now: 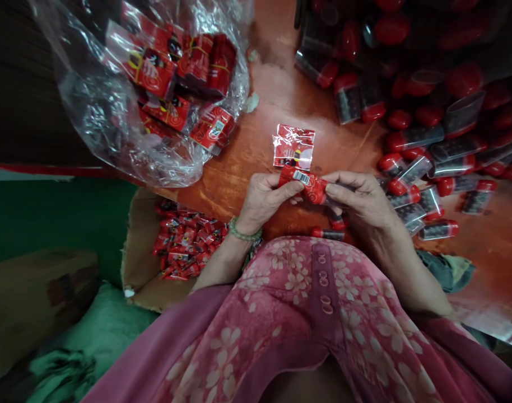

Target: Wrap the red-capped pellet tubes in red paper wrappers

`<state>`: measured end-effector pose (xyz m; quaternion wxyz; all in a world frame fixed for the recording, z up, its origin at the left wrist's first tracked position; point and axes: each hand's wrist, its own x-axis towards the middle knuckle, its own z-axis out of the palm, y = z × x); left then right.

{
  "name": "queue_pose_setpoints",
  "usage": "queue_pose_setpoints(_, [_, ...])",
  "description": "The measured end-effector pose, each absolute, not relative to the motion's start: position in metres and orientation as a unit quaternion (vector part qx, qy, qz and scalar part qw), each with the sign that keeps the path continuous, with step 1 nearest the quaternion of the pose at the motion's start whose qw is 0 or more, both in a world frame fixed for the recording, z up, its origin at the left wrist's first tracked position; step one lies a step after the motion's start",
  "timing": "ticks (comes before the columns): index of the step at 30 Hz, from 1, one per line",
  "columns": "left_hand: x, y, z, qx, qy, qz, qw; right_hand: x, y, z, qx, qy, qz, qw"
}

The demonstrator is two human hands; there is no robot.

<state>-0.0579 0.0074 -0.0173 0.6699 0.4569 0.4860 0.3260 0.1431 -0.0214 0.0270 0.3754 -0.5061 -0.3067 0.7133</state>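
Note:
In front of my chest, a red printed wrapper sleeve [310, 188] with a white barcode is held between both hands. My left hand [265, 202], with a green bead bracelet at the wrist, pinches its left end between thumb and fingers. At the other end, my right hand [353, 198] is closed on the sleeve, where a dark, see-through part shows by the fingers. Whether a capped tube sits inside the sleeve I cannot tell. Just beyond my hands, a flat red sleeve stack [294, 144] lies on the table. A red-capped tube [328, 233] lies below my right hand.
Clear tubes with red caps [438, 229] and dark contents are heaped at the right on the orange-brown table [273, 73]. A clear plastic bag [100, 129] with bundled red sleeves [212, 129] is at upper left. An open cardboard box [140, 246] holds many red-wrapped pieces [189, 240].

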Motion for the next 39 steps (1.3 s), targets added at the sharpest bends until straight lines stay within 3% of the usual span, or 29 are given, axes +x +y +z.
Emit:
queue_pose_setpoints(11, [-0.043,-0.004,-0.018,0.349,0.438,0.378,0.737,0.134,-0.020,0.027,-0.515,-0.304,0.687,0.413])
queue_pose_setpoints(21, [-0.022,-0.007,-0.007,0.250,0.460,0.422,0.741,0.117,-0.023,0.023,-0.602,-0.440,0.493,0.448])
queue_pose_setpoints(27, [-0.013,-0.007,-0.005,0.237,0.449,0.451,0.734,0.111,-0.021,0.016,-0.587,-0.392,0.494,0.507])
queue_pose_setpoints(39, [0.001,-0.016,0.003,0.205,0.412,0.466,0.756,0.101,-0.023,0.013,-0.610,-0.401,0.371,0.574])
